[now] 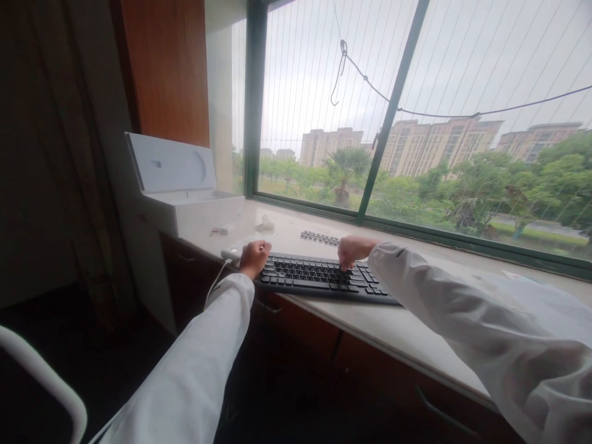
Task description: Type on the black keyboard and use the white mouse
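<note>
A black keyboard (319, 279) lies on the pale window counter (398, 327). My left hand (254, 258) rests curled at the keyboard's left end, fingers closed against its edge. Over the keys right of the middle, my right hand (352, 251) is bent down with fingertips pressed onto the keys. Both arms wear white sleeves. A row of loose dark keycaps (320, 237) lies behind the keyboard.
An open white box (178, 191) with its lid raised stands at the counter's left end. A white cable (215, 283) hangs off the edge near a small white object (231, 251). Window glass with wire lines rises behind. A white chair rail (46, 385) shows at lower left.
</note>
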